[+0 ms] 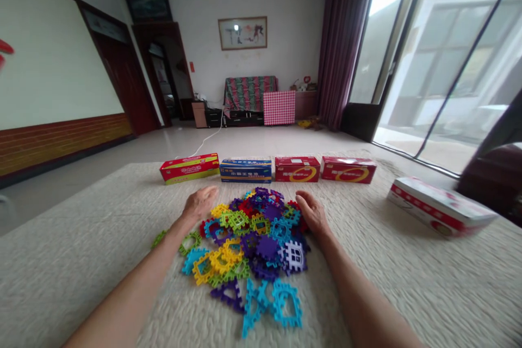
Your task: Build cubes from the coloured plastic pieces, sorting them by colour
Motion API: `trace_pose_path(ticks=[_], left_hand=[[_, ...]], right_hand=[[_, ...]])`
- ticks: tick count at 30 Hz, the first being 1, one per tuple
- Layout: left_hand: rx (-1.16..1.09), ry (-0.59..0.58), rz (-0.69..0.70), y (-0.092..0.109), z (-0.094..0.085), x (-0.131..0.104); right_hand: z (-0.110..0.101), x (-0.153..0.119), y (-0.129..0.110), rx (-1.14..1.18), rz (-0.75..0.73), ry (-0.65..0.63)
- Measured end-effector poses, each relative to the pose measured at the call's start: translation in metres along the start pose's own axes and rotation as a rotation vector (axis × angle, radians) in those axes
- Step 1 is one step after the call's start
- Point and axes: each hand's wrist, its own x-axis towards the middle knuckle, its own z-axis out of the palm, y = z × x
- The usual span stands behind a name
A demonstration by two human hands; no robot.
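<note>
A heap of plastic interlocking building pieces [267, 247] lies between my forearms, in purple, blue, yellow, green, red and white, many with notched edges and window cut-outs. My left hand [199, 202] rests at the heap's far left side, palm turned inward and fingers extended. At the far right side my right hand [313, 212] curves inward in the same way, its lower fingers partly hidden beside the pieces. Neither hand grips a piece that I can see. Closest to me are a light-blue arched piece [286, 304] and a purple triangular piece [229, 294].
Beyond the heap stand a red-and-yellow box [190, 167], a blue box [246, 171] and two red boxes [297, 169] in a row. A white-and-red box [442, 207] sits to the right. Everything rests on a cream quilted cover [122, 212].
</note>
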Motion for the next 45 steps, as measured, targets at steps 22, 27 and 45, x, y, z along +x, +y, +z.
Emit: trace_pose_path(ticks=[22, 27, 45], left_hand=[[-0.181, 0.033, -0.213, -0.018, 0.049, -0.026], [-0.409, 0.007, -0.178, -0.004, 0.069, -0.012], [-0.113, 0.009, 0.503, 0.048, 0.022, -0.138]], right_hand=[[-0.001, -0.007, -0.009, -0.058, -0.025, -0.071], [-0.001, -0.007, -0.012, -0.04, -0.006, -0.07], [-0.005, -0.007, 0.0, -0.08, 0.069, 0.129]])
